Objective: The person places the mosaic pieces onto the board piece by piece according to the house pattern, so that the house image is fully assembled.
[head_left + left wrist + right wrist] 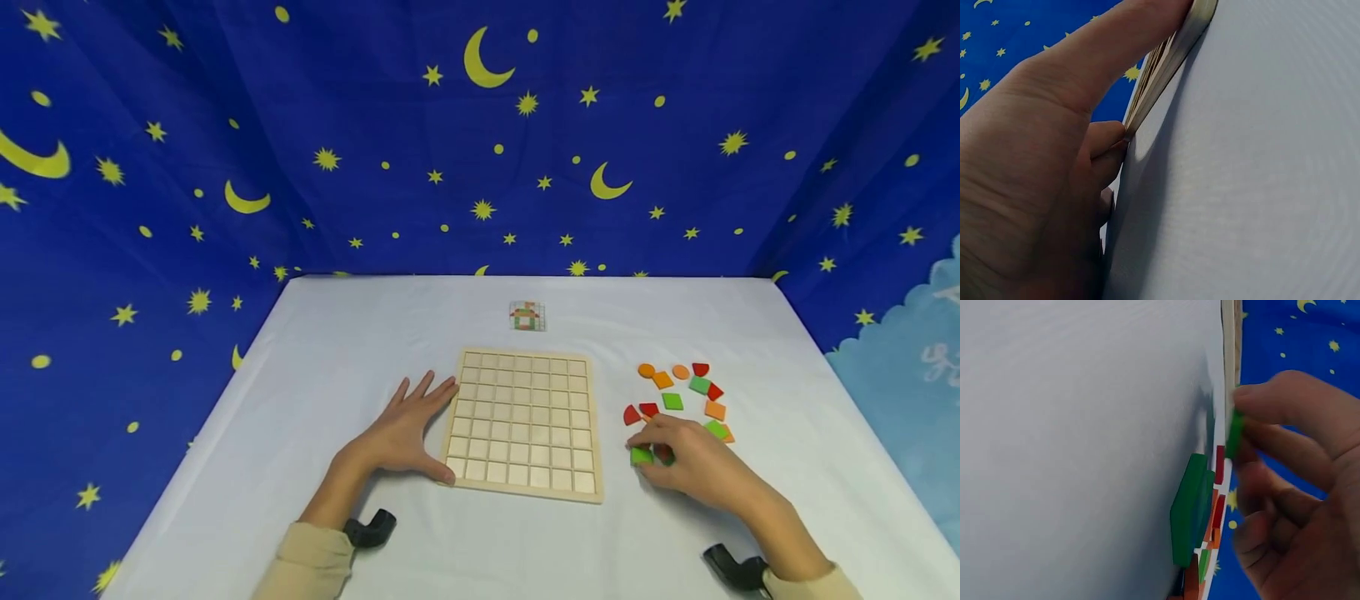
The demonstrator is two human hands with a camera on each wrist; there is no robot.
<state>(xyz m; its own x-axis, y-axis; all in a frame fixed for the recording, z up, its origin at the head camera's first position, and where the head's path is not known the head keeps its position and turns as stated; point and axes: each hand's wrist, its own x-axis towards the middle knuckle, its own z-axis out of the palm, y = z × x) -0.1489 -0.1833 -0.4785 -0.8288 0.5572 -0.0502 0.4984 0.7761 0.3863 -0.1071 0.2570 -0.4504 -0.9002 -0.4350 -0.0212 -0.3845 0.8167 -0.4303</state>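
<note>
My left hand (397, 435) lies at the left edge of a wooden grid board (525, 432), fingers spread, thumb and a fingertip touching its rim. In the left wrist view the thumb presses against the board's edge (1169, 72). Between thumb and fingers, my right hand (693, 458) pinches a green square tile (641, 456), right of the board. The right wrist view shows that green tile (1235, 434) raised off the white cloth. Loose tiles lie about this hand, including a red quarter-round tile (632, 415) and a green square (672, 401); the hand hides some.
Behind the board lies a small picture card (528, 316) with a coloured grid pattern. An orange round tile (647, 370) and several other orange, red and green pieces are scattered to the right. A blue star-patterned curtain (412, 125) encloses the white table (360, 333).
</note>
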